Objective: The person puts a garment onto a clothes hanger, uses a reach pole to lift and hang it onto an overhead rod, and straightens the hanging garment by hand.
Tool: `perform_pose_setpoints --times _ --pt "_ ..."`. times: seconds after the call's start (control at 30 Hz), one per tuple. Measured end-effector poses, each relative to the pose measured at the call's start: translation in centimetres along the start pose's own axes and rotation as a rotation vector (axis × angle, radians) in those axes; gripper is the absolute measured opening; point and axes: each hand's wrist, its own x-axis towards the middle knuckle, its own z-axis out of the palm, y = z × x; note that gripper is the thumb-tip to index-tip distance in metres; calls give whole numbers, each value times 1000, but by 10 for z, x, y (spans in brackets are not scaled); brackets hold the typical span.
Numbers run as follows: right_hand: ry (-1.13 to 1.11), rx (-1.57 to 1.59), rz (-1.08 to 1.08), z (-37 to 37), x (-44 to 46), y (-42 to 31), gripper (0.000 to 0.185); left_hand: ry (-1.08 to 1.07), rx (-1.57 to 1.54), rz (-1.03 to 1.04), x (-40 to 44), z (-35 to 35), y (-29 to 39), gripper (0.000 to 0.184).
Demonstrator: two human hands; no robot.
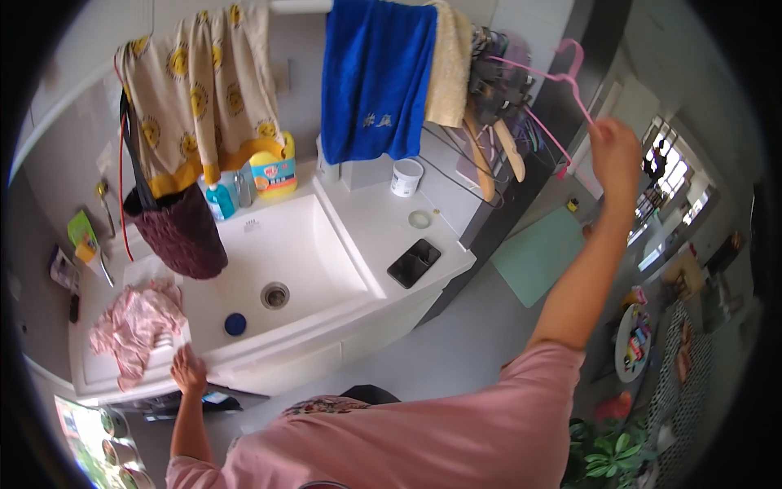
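Observation:
My right hand (pixel 615 151) is raised at the upper right, its fingers closed on the lower end of a pink clothes hanger (pixel 574 77). The hanger's hook points upward, beside a bunch of other hangers (pixel 501 77) on the rail. My left hand (pixel 189 371) rests at the front left rim of the white sink (pixel 318 314), holding nothing that I can see. Close to it, a crumpled pink garment (pixel 142 322) lies on the sink's ribbed washboard part. Some of the left fingers are hard to make out.
A blue towel (pixel 379 77), a patterned cloth (pixel 199 90) and a dark red bag (pixel 179 232) hang above the sink. On the counter are a phone (pixel 414 263), a white tub (pixel 406 178) and a yellow detergent jug (pixel 274 171). A blue cap (pixel 235 324) lies in the basin.

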Motion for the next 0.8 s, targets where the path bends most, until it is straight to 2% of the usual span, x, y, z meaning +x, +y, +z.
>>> perform_pose_setpoints --times 0.07,0.2,0.27,0.3,0.33,0.37,0.43,0.47,0.5,0.53,0.6,0.63,0.67,0.73,0.8 --pt "-115 226 255 -17 -31 1 15 72 16 62 -1 6 -5 47" --pt "19 261 346 -24 -101 20 19 154 -5 67 -5 10 -11 48" --pt "123 253 341 -34 -141 1 20 260 -170 185 -11 10 -26 42" --pt "159 256 396 -36 -165 -4 25 -17 -214 10 -13 -16 -13 36" --pt "127 469 478 -47 -199 -11 30 96 -201 67 -11 -4 -6 38" --pt "133 522 473 -53 -219 -16 31 211 -179 123 -9 9 1 40" --pt "192 386 308 -59 -248 -36 35 60 -79 11 -14 10 -3 54" --pt "200 255 174 -63 -260 -41 37 36 -122 -13 -12 9 0 55" --pt "71 3 -258 -64 -281 -5 31 -13 -157 0 -12 -3 1 56" --pt "67 9 -264 -72 -277 -22 31 -3 -179 18 -11 3 -1 57" --pt "95 862 626 -91 -261 -66 38 -59 -239 60 -9 3 -4 58" --pt "150 968 848 -111 -237 -121 41 -100 -280 73 -7 5 -6 58" --pt "144 958 859 -115 -238 -139 41 -135 -312 85 -8 5 -8 59" --pt "-17 1097 851 -122 -239 -159 46 -181 -344 107 -8 0 -11 60" --pt "-112 1043 790 -118 -257 -173 54 -194 -422 157 -7 -2 -19 62"
